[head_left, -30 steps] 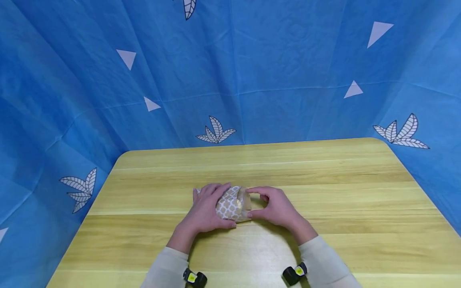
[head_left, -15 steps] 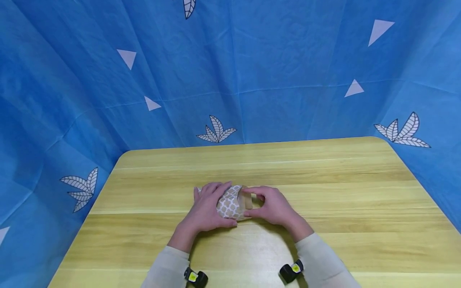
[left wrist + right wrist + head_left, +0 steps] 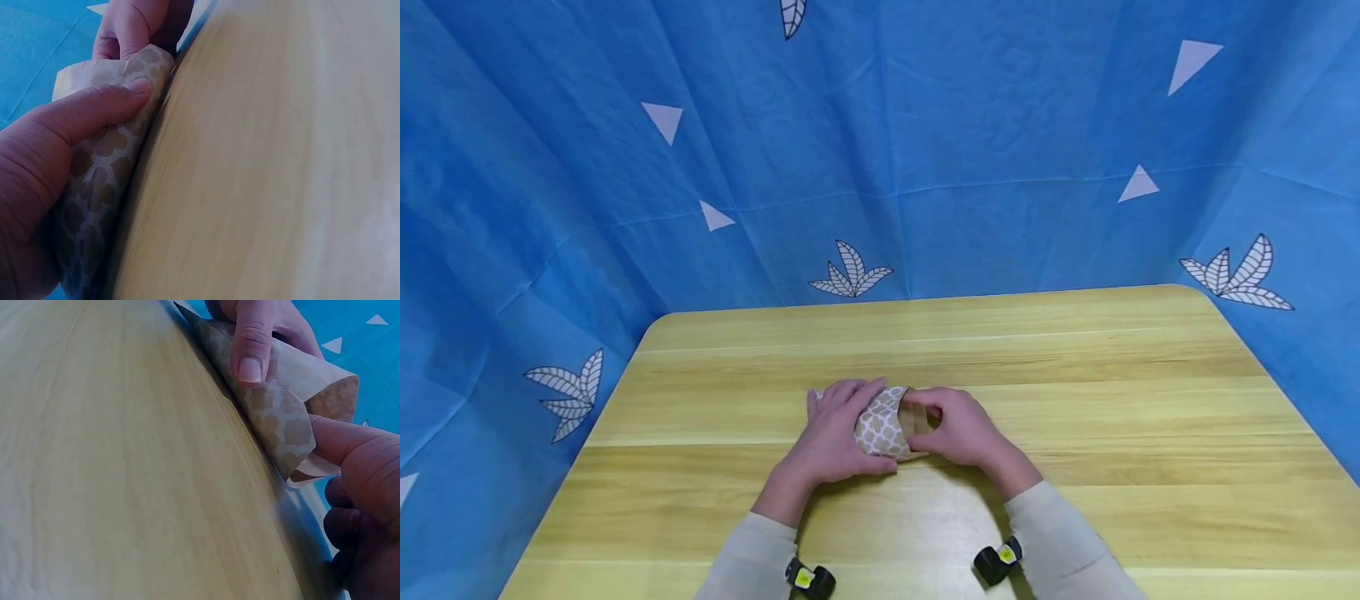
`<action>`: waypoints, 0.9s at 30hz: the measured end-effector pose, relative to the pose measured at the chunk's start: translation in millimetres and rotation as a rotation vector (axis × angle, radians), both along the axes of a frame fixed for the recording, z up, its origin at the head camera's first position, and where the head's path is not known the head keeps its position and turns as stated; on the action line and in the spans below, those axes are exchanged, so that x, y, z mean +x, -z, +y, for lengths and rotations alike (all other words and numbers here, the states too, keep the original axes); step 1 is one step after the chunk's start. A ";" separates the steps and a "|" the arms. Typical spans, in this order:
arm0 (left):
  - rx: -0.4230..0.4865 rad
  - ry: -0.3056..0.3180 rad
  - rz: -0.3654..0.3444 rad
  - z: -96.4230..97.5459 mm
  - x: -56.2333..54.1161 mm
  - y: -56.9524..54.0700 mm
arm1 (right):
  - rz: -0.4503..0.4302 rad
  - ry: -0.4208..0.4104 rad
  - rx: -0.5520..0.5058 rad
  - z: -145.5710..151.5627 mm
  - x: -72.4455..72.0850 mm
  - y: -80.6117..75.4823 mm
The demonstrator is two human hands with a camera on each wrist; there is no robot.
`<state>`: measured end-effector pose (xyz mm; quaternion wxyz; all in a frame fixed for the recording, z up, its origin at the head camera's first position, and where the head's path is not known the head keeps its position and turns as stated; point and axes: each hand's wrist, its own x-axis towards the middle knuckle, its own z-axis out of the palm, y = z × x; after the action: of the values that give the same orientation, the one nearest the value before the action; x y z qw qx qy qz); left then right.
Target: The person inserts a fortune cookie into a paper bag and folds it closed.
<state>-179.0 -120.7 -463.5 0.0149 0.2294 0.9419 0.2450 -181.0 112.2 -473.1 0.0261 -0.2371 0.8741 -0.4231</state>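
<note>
A paper bag (image 3: pixel 880 427) with a brown and white lattice pattern lies on its side on the table, its mouth facing right. My left hand (image 3: pixel 838 433) grips it from above, thumb along the near side and fingers over the far side. Thumb and forefinger of my right hand (image 3: pixel 962 427) reach into the mouth, spread apart. In the right wrist view the right thumb enters the bag mouth (image 3: pixel 334 400), its tip hidden, while the other fingers are curled outside. The left thumb (image 3: pixel 106 109) presses on the patterned paper in the left wrist view. The inside of the bag is mostly hidden.
The wooden table (image 3: pixel 1075 375) extends around both hands. Behind it hangs a blue curtain (image 3: pixel 970 150) with white triangles and leaves. A black wrist camera (image 3: pixel 810 578) sits at the left wrist, another black wrist camera (image 3: pixel 997 561) at the right.
My right hand has moved left, its thumb and forefinger going from the edge of the bag's mouth to inside it. The mouth stands wider. My left hand keeps its grip, shifting slightly right.
</note>
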 end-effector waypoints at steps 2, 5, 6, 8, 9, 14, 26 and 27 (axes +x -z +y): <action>0.000 -0.003 0.000 0.6 -0.1 0.0 | 0.002 0.001 0.005 -0.5 0.0 -1.0; -0.005 -0.007 -0.003 1.3 0.1 -0.5 | 0.000 0.000 0.008 -0.7 -0.2 -1.9; -0.009 -0.009 -0.004 1.6 0.2 -0.6 | -0.002 -0.002 0.006 -0.4 -0.3 -1.8; -0.017 -0.012 -0.002 2.1 0.4 -0.7 | -0.013 -0.004 -0.005 0.7 -0.3 -1.0; -0.022 -0.014 -0.002 2.3 0.6 -0.6 | -0.020 -0.007 -0.013 1.8 -0.2 -0.2; -0.049 -0.035 0.006 1.8 2.6 -1.7 | -0.084 0.022 -0.089 7.8 2.6 -0.8; -0.063 -0.091 -0.042 -4.7 15.2 -9.3 | -0.106 0.198 -0.268 16.6 18.7 -1.4; -0.064 -0.097 -0.048 -5.1 16.6 -10.2 | -0.109 0.215 -0.277 16.5 20.5 -1.6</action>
<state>-162.4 -125.7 -453.3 0.0331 0.1770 0.9586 0.2208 -160.5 128.7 -471.6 -0.0047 -0.1205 0.8250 -0.5521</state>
